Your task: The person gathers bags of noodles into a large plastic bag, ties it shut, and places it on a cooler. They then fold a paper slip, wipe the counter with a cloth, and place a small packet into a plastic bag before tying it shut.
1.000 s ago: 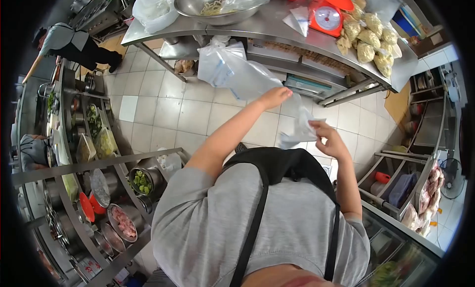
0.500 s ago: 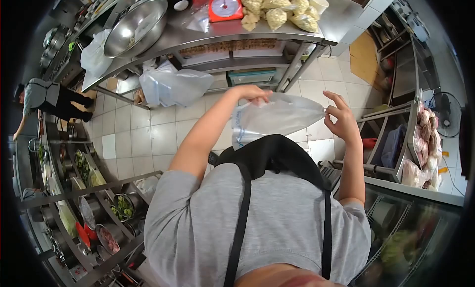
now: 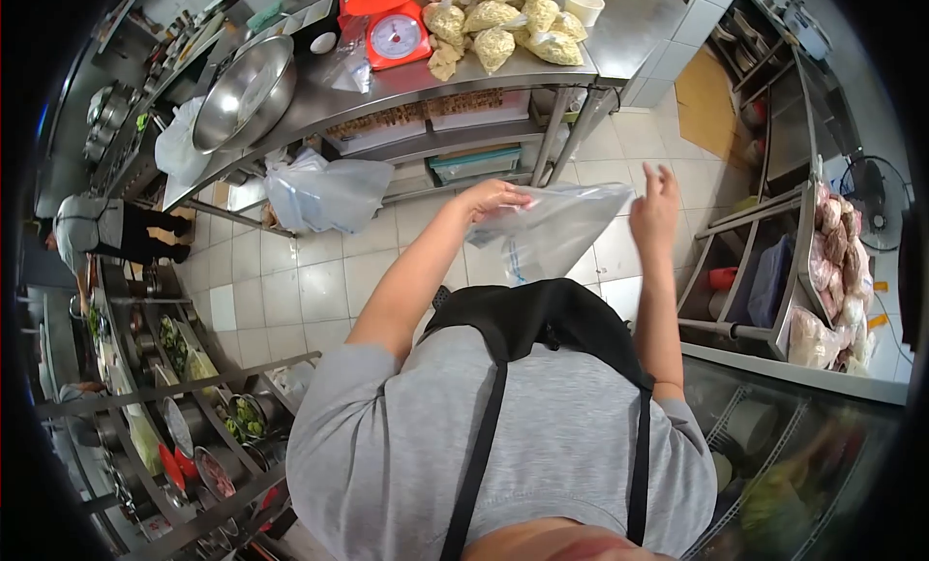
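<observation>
My left hand (image 3: 494, 199) grips the top edge of a clear plastic bag (image 3: 556, 234) that hangs puffed open in front of my chest. My right hand (image 3: 655, 210) is raised just right of the bag, fingers spread, apart from it. Ahead stands a steel table (image 3: 329, 101) with a red kitchen scale (image 3: 395, 35), several filled bags of noodles (image 3: 498, 19) and a large steel bowl (image 3: 242, 91).
A bundle of plastic bags (image 3: 324, 193) hangs under the table edge. Steel racks with pots of vegetables and meat (image 3: 184, 406) line the left. A shelf with bagged meat (image 3: 832, 280) and a glass counter (image 3: 794, 454) stand right. Another person (image 3: 102, 227) works far left.
The view has swung left across the table. The bag went from a crumpled strip between both hands to a puffed-open bag held by my left hand; my right hand let go and lifted.
</observation>
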{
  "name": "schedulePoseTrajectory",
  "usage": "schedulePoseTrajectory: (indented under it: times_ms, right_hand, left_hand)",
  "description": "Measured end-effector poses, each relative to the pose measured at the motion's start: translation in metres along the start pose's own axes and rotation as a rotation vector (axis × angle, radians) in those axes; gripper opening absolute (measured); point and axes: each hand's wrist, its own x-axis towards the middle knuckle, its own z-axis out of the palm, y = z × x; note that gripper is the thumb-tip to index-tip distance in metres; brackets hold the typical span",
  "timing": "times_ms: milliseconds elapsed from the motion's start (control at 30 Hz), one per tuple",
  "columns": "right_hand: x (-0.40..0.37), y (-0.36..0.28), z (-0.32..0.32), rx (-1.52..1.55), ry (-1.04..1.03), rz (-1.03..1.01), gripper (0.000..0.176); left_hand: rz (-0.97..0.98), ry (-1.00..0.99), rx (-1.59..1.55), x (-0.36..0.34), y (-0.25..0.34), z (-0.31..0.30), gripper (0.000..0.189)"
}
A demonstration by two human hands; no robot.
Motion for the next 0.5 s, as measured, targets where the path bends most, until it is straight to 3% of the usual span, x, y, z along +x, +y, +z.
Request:
schedulePoseTrajectory:
  times_ms: [33, 100, 133, 167, 233, 333, 400, 467, 500]
  right_hand:
    - [-0.002, -0.012, 0.004, 0.13, -0.066, 0.041, 0.024]
    - [-0.017, -0.051, 0.015, 0.497, -0.173, 0.109, 0.029]
    - [-0.02, -0.069, 0.018, 0.626, -0.435, 0.22, 0.034]
    - [-0.02, -0.086, 0.023, 0.691, -0.553, 0.336, 0.031]
    - [-0.021, -0.09, 0.048, 0.9, -0.725, 0.376, 0.029]
    - [-0.026, -0.086, 0.079, 1.063, -0.707, 0.377, 0.025]
    - [-0.027, -0.075, 0.097, 0.945, -0.679, 0.352, 0.015]
    - [-0.028, -0.058, 0.121, 0.613, -0.514, 0.222, 0.012]
    - [-0.035, -0.046, 0.138, 0.615, -0.509, 0.228, 0.012]
  left_hand:
    - [0.062, 0.12, -0.004, -0.01, 0.009, 0.013, 0.038]
    - [0.067, 0.101, -0.089, -0.011, 0.007, 0.03, 0.039]
    - [0.074, 0.097, -0.178, -0.01, 0.008, 0.035, 0.04]
    - [0.133, 0.047, -0.235, -0.009, 0.005, 0.036, 0.038]
    - [0.165, 0.036, -0.36, -0.011, -0.005, 0.034, 0.035]
    - [0.253, 0.116, -0.476, -0.04, 0.002, 0.021, 0.034]
    - [0.254, 0.273, -0.552, -0.049, -0.014, -0.01, 0.023]
    - [0.408, 0.308, -0.804, -0.072, -0.011, -0.033, 0.01]
    - [0.522, 0.389, -0.852, -0.079, -0.01, -0.048, 0.007]
